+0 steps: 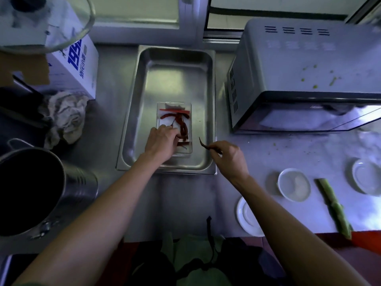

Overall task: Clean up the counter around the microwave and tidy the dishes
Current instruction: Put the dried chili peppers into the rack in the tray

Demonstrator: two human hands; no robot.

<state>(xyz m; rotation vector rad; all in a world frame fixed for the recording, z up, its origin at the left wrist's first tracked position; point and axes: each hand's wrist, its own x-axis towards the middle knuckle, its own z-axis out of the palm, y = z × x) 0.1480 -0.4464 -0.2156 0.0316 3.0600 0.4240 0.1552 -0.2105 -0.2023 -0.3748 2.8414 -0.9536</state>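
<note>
A steel tray (144, 83) sits on the worktop (115, 195) just left of the microwave (309, 79), which serves as the landmark here. Inside the tray, at its near end, lies a small clear dish (188, 112) holding dried red chillies (181, 122). The left hand (162, 141) reaches into the tray and its curled fingers rest on the chillies in the dish — whether the grip is truly clenched on one I cannot tell. The right hand (228, 157), in front of the microwave's left corner and just over the tray's right rim, pinches a single dried chilli (204, 145) between thumb and fingers, its pointed tip curving up toward the microwave.

In front of the microwave, on the worktop, stand three small white saucers (293, 184) — one nearest the worktop's edge, two farther right — with a green vegetable stalk (334, 207) lying between them. Green specks dot the microwave's top. Far left of the microwave, beyond the tray, are a crumpled cloth (66, 114), a white box (76, 65) and a large metal pot (39, 188).
</note>
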